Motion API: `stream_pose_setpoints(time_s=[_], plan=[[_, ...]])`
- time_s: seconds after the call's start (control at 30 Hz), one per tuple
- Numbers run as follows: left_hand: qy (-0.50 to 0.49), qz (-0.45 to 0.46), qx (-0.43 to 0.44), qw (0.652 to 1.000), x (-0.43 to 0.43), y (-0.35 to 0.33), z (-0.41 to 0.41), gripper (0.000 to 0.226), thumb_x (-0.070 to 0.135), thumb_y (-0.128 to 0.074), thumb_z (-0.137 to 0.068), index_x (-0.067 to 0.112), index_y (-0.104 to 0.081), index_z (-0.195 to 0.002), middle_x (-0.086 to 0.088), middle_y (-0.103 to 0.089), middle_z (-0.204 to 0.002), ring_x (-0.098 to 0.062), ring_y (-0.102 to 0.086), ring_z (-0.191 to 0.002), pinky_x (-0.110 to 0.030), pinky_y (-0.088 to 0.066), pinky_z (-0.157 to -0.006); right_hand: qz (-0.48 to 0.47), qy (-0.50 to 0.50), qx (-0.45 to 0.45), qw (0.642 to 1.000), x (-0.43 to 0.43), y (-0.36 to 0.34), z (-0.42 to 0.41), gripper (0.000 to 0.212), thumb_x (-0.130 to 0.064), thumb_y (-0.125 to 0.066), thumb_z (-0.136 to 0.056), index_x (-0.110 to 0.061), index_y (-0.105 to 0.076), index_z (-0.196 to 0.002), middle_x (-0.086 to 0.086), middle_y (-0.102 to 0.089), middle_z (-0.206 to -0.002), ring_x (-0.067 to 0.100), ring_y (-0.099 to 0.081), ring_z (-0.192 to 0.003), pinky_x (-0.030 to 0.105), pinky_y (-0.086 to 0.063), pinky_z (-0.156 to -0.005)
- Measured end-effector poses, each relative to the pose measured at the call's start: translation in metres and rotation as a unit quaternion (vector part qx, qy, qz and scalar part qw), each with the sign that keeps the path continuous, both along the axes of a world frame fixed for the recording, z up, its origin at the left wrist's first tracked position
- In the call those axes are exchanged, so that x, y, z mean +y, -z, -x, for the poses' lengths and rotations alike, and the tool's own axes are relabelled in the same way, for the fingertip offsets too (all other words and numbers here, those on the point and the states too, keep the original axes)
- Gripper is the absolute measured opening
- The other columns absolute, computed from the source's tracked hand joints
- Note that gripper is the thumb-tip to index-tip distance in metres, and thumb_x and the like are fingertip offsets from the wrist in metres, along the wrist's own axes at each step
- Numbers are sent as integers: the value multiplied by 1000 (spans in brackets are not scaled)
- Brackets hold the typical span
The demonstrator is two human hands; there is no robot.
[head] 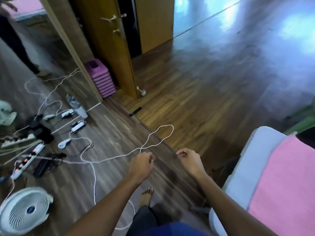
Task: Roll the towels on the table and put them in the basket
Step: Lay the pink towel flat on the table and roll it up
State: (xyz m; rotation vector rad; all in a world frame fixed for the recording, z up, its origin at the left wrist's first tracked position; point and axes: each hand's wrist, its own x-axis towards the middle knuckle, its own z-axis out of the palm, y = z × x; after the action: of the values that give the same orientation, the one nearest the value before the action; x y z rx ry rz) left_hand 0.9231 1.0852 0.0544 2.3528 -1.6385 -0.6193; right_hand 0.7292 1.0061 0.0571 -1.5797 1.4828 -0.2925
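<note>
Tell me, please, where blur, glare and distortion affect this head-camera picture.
Head view: motion blur smears the whole frame; bluish-white glare washes out the far glossy wooden floor; wide-angle distortion tilts the yellow-brown wooden door; the left hand and right hand look sharpest.

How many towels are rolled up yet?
None that I can see. The flat pink towel lies unrolled on the white padded table. The left hand and right hand hold nothing. No basket is in view. Rolling and putting away are all left.

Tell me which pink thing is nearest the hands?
The flat pink towel on the white table, by the right hand; the pink plastic stack stands far off near the door.
</note>
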Motion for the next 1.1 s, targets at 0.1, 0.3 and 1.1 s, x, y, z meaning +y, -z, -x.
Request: stream_pose_setpoints(time_s=[0.1,0.3,1.1], plan=[[65,-4,-6,998,-50,4,-25,13,23,-53,-89,19,-65,-91,-1,-68,-98,-22,-62,-97,-34,-46,-79,-14,62,-7,998,-28,0,-22,19,-17,-54,-88,-30,-66,-81,-8,-69,-90,11,-64,-89,26,-49,-82],[199,-22,1,980,-142,12,-44,15,26,-50,-89,20,-64,-90,1,-68,-96,-21,-62,-97,-35,-46,-82,-28,165,-37,985,-67,-2,-32,14,-18,-62,-91,-31,-66,-86,-13,-68,-88,-3,-61,-81,13,-45,-68],[765,10,-41,642,-475,11,392,25,20,-45,-90,25,-63,-106,4,-60,-108,-17,-57,-101,-35,-46,-86,-8,714,22,700,-194,42,246,10,-21,-65,-86,-30,-62,-85,-8,-65,-90,13,-61,-85,25,-43,-74]])
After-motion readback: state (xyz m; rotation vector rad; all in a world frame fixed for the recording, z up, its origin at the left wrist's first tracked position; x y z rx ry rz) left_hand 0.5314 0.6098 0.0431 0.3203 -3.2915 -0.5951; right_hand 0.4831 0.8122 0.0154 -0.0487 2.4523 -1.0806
